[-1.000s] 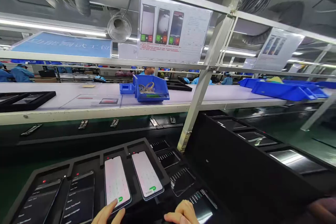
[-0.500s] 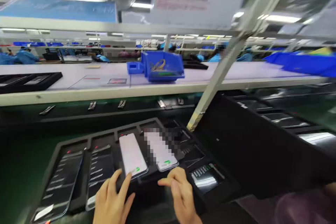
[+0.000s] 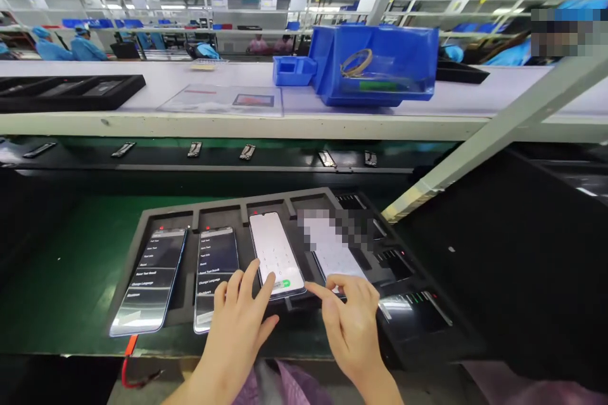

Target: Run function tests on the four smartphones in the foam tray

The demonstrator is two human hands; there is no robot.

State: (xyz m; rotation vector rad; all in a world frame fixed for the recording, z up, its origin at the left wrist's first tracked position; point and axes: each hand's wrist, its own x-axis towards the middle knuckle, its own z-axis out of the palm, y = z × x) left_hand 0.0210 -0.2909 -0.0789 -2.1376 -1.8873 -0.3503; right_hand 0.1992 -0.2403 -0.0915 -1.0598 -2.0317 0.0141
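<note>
A black slotted tray (image 3: 142, 228) lies in front of me with several phones in it. Two dark-screen phones (image 3: 154, 275) (image 3: 215, 269) show white menu text. A third phone (image 3: 275, 253) has a white keypad screen with a green button; my left hand (image 3: 240, 323) is open, its fingers resting on that phone's lower end. A fourth white-screen phone (image 3: 332, 253) lies to its right, partly blurred. My right hand (image 3: 349, 316) points its index finger at that phone's lower left edge, the other fingers curled.
Behind the tray runs a green belt (image 3: 61, 247), then a white shelf (image 3: 237, 120) carrying a blue bin (image 3: 380, 66), a small blue box (image 3: 289, 69) and a black tray (image 3: 71, 92). A slanted metal post (image 3: 475, 145) and a large black tray (image 3: 522, 247) stand at right. People in blue work far behind.
The view tilted downward, so the tray and both hands sit higher in frame. Both hands reached forward onto the lower ends of the two white-screen phones.
</note>
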